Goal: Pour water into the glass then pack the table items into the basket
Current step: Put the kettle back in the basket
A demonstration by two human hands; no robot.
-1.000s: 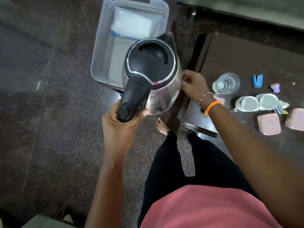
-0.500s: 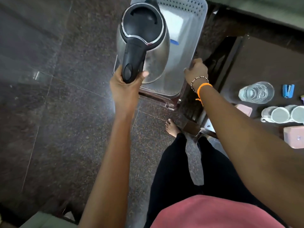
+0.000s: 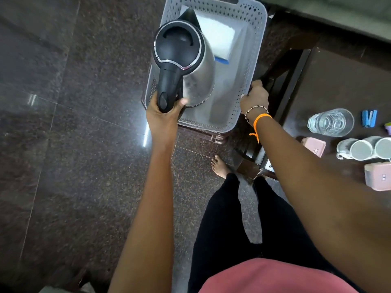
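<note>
My left hand (image 3: pixel 164 108) grips the black handle of a steel kettle (image 3: pixel 184 56), which hangs inside the left half of the grey perforated basket (image 3: pixel 251 66). My right hand (image 3: pixel 255 97) holds the basket's right rim. A white packet with a blue strip (image 3: pixel 218 39) lies in the basket behind the kettle. The glass (image 3: pixel 330 122), with water in it, stands on the dark table (image 3: pixel 338 81) at the right.
On the table near the glass sit two white mugs (image 3: pixel 366 148), two pink lidded boxes (image 3: pixel 377 178), and a blue clip (image 3: pixel 369 118). The basket rests on a low dark stool. My legs and a bare foot (image 3: pixel 219 168) stand on the dark granite floor.
The kettle has gone from in front of the basket down into it. My right hand left the kettle's side and took the basket's right rim.
</note>
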